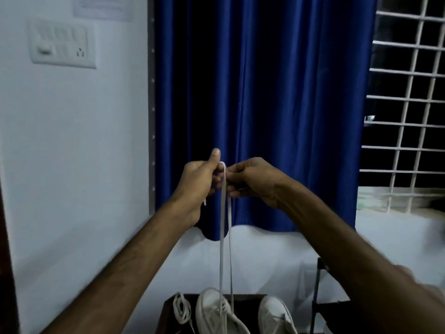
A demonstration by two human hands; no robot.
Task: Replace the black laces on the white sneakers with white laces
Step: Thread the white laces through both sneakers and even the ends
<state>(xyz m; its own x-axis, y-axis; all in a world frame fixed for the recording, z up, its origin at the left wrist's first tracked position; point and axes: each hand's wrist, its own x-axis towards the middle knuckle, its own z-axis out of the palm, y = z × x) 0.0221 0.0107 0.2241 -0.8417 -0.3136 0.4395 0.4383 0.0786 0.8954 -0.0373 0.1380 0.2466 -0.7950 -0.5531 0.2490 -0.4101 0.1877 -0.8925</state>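
Observation:
Two white sneakers stand on a dark surface at the bottom edge: the left sneaker point(216, 312) and the right sneaker point(277, 317). A white lace point(225, 237) runs up taut in two strands from the left sneaker to my raised hands. My left hand point(199, 182) grips the lace with its thumb pointing up, and a lace tip hangs below its palm. My right hand point(252, 179) pinches the same lace close beside it. A second white lace point(181, 309) lies bundled to the left of the sneakers.
A blue curtain point(265, 104) hangs straight ahead. A white wall with a switch panel point(62, 44) is on the left, a barred window point(407, 104) on the right. A dark frame point(317, 292) stands right of the sneakers.

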